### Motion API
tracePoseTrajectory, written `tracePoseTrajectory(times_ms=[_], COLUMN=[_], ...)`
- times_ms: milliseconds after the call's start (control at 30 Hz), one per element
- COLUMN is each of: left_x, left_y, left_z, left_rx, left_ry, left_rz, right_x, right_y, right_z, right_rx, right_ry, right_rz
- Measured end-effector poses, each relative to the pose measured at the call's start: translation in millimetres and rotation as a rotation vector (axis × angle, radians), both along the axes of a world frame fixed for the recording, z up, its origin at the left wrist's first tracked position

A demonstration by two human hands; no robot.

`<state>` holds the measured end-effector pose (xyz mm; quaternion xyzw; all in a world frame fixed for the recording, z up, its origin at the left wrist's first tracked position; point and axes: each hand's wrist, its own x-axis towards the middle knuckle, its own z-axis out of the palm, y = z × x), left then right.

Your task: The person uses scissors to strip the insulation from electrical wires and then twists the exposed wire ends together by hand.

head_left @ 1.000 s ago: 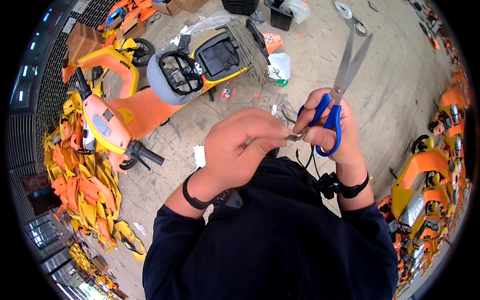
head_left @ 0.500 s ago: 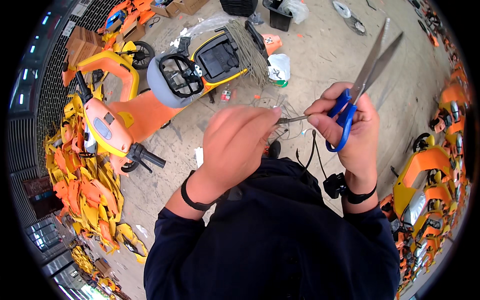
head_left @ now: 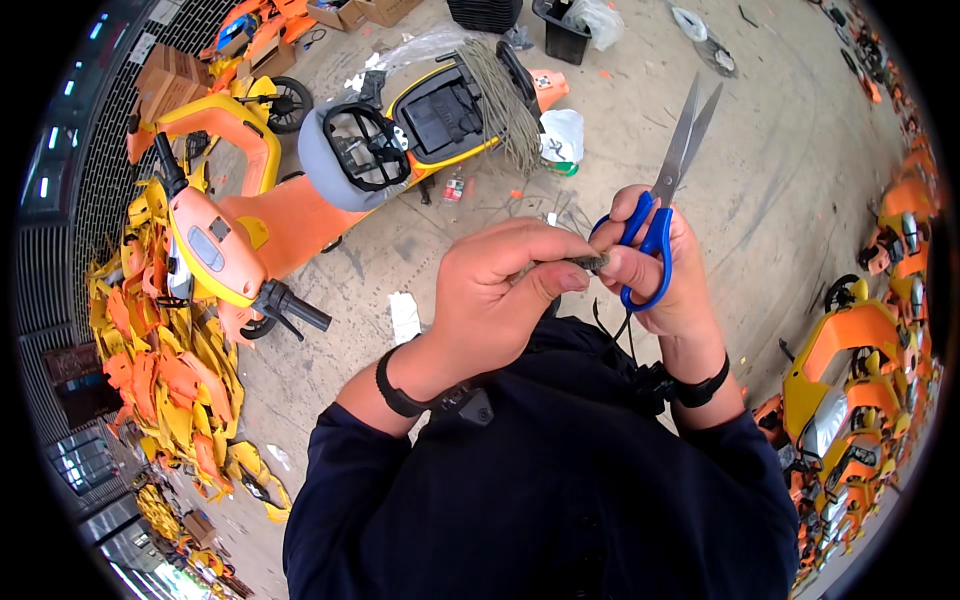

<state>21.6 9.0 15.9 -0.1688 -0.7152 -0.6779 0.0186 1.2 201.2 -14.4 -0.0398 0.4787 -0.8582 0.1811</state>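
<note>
My left hand point(head_left: 496, 292) is closed, with thumb and forefinger pinching a thin dark grey-green cord point(head_left: 592, 263). Only a short bit of that cord shows; the fingers cover the rest. Close against it, my right hand point(head_left: 678, 295) has its thumb tip touching the cord's right end. The same hand grips a pair of scissors point(head_left: 664, 188) by their blue handles. Their metal blades point up and away from me, slightly apart, with nothing between them. Each wrist wears a black band, and a thin black cable point(head_left: 628, 330) hangs beside the right one.
A yellow and orange scooter point(head_left: 290, 225) stands ahead on the left, a coil of grey-green rope point(head_left: 500, 105) draped over its rear. Body panels point(head_left: 185, 390) lie heaped at left. More scooters point(head_left: 850, 370) line the right side. A black bin point(head_left: 562, 40) stands at the back.
My hands have come together, and less of the cord shows between them. My right hand has moved left, bringing the scissors left and lower. My left hand has turned, showing its thumb.
</note>
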Motion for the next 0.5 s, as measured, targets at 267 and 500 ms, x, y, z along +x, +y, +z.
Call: tracePoseTrajectory(times_ms=[267,500], left_x=[-9.9,-17.5], left_y=[-10.5,-13.9], left_z=[6.9,7.8], left_rx=[-0.361,-0.444], left_ry=[0.403,0.525], left_rz=[0.163,0.323], right_x=[3.8,36.3], right_y=[26.9,61.6], right_z=[16.8,20.9], right_rx=[0.419,0.54], right_ry=[0.349,0.225], right_rz=[-0.308,0.348])
